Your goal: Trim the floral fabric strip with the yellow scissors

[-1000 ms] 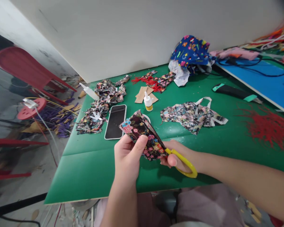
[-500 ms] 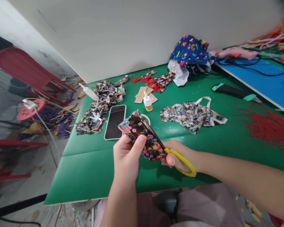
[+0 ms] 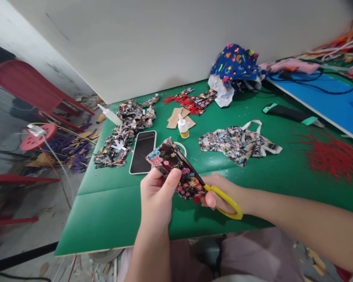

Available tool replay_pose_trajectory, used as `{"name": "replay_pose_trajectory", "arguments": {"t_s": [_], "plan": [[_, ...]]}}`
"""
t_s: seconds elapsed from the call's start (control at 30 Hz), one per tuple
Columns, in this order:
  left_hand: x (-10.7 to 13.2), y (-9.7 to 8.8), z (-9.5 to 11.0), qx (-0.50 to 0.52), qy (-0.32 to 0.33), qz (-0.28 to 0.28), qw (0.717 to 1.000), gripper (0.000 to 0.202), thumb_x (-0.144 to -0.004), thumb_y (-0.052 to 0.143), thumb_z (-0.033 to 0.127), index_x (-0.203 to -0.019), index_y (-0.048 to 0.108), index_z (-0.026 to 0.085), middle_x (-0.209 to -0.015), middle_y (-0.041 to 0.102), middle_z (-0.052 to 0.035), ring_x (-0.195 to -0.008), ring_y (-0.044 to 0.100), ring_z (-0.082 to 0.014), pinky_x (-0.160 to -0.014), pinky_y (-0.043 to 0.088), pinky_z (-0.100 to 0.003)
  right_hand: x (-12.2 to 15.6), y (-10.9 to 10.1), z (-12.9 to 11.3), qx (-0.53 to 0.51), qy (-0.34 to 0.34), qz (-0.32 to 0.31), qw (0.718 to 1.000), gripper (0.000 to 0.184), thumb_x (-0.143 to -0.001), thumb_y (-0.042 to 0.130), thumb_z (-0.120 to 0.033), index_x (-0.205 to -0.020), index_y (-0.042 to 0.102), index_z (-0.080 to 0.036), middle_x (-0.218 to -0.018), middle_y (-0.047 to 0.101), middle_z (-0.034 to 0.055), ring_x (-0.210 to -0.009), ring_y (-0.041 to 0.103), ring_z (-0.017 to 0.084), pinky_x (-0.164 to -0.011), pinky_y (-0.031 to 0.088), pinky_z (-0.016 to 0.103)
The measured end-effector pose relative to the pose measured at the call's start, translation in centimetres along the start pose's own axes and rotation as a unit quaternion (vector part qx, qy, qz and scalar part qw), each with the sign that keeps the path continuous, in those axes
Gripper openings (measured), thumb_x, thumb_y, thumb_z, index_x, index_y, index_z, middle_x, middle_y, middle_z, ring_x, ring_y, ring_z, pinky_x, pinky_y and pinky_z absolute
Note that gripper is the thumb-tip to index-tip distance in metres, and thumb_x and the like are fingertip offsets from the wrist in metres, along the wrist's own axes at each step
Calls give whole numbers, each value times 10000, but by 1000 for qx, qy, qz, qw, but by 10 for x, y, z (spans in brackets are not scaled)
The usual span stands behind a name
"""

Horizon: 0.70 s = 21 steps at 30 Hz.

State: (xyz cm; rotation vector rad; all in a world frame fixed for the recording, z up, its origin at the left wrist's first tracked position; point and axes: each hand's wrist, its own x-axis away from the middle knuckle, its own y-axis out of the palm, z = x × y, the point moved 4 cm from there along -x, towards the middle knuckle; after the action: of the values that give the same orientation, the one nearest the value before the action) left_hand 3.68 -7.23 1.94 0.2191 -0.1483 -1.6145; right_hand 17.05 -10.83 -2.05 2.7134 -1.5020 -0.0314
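Note:
Between my thumb and fingers, my left hand [image 3: 157,194] grips a dark floral fabric piece [image 3: 176,166], held above the table's front part. My right hand [image 3: 220,192] is closed around the yellow-handled scissors [image 3: 228,203]. Their dark blades lie along the right edge of the fabric piece, and part of them is hidden by it. A little red shows under the fabric near my right fingers. Just behind the fabric lies a white ring [image 3: 181,148], partly covered. A phone [image 3: 144,152] with a dark screen rests to the left.
On the green table [image 3: 111,219] stands a small glue bottle [image 3: 182,127] beside cardboard pieces [image 3: 173,118]. Floral scraps [image 3: 238,143] lie right, more fabric [image 3: 114,150] left. A utility knife [image 3: 292,114], red threads [image 3: 335,158] and a blue board [image 3: 326,94] occupy the right side.
The scissor handles have shifted very slightly left, and the blades look a little more closed along the fabric edge. My left hand keeps the same hold.

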Motion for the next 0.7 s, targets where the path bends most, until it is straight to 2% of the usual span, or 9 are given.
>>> {"name": "replay_pose_trajectory", "arguments": {"t_s": [0.13,0.3,0.5,0.7], "plan": [[0,1,2,-5,-9,26,1000,166,-654,767,334,-698,702,188,-655,674,17,-566,566,-89,-528,463,-171,0,-2,1,33,-9,14,999,441,-799,518,-589,-666,429,-178,-588,376,-54,-538,343,69,-449,259,192],[0,1,1,-23,-22,24,999,219,-642,765,375,-718,703,179,-689,687,-5,-573,579,-109,-546,479,-203,-1,-2,0,30,-19,1,999,502,-788,456,-662,-642,427,-183,-521,410,-60,-482,394,72,-436,308,194],[0,2,2,-21,-17,33,999,208,-636,769,367,-692,696,180,-669,675,4,-566,565,-101,-537,466,-192,0,0,-2,5,22,2,1000,473,-798,482,-623,-631,444,-183,-476,445,-65,-429,449,66,-413,333,182],[0,4,3,1,-24,37,999,191,-613,789,347,-686,706,192,-648,679,20,-540,560,-83,-517,460,-168,-1,0,-3,14,14,13,1000,453,-793,515,-587,-609,455,-178,-460,444,-61,-421,453,70,-408,332,182]]}}
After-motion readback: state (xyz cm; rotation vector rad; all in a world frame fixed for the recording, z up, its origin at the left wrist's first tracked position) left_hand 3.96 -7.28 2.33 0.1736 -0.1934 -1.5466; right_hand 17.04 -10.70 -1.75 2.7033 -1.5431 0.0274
